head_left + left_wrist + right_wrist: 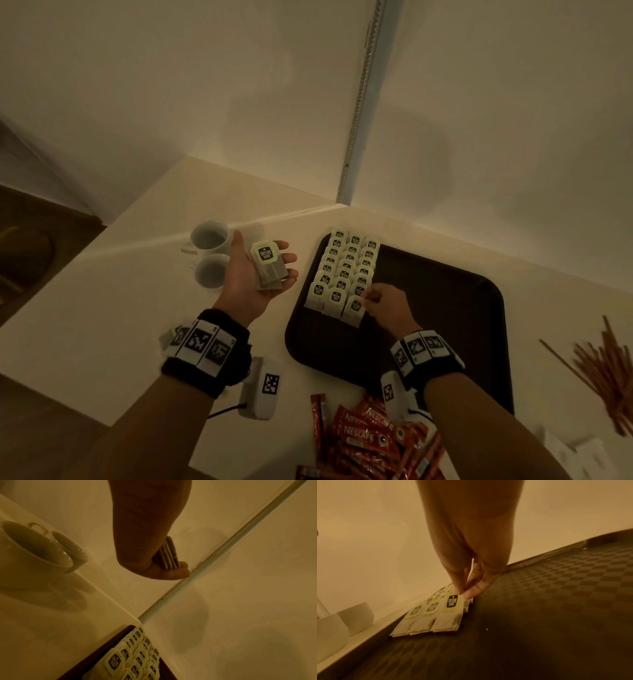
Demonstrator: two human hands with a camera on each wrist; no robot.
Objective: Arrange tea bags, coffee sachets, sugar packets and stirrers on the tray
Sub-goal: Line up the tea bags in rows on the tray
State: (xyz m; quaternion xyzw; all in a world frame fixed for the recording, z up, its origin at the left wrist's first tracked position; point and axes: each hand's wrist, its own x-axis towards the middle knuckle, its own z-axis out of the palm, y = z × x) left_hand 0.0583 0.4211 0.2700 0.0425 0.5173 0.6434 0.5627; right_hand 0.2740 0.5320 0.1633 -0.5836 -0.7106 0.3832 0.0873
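Note:
A dark brown tray point(445, 308) lies on the pale counter. Its far left corner holds three rows of overlapping tea bags point(346, 267) with black and green tags. My right hand point(371, 301) is low over the tray and pinches the top of the nearest tea bag point(354, 308) in the right-hand row. The right wrist view shows thumb and forefinger point(464, 593) meeting on that tea bag's point(452, 604) tag. My left hand point(241, 274) is palm up left of the tray, cradling a small stack of tea bags point(269, 270), with fingers point(171, 573) curled under the stack point(169, 553).
Two white cups point(209, 253) stand just left of my left hand. Red coffee sachets point(370, 435) are heaped at the tray's near edge. Brown stirrers point(606, 373) lie scattered to the right, with white packets point(579, 455) in front of them. Walls close the back.

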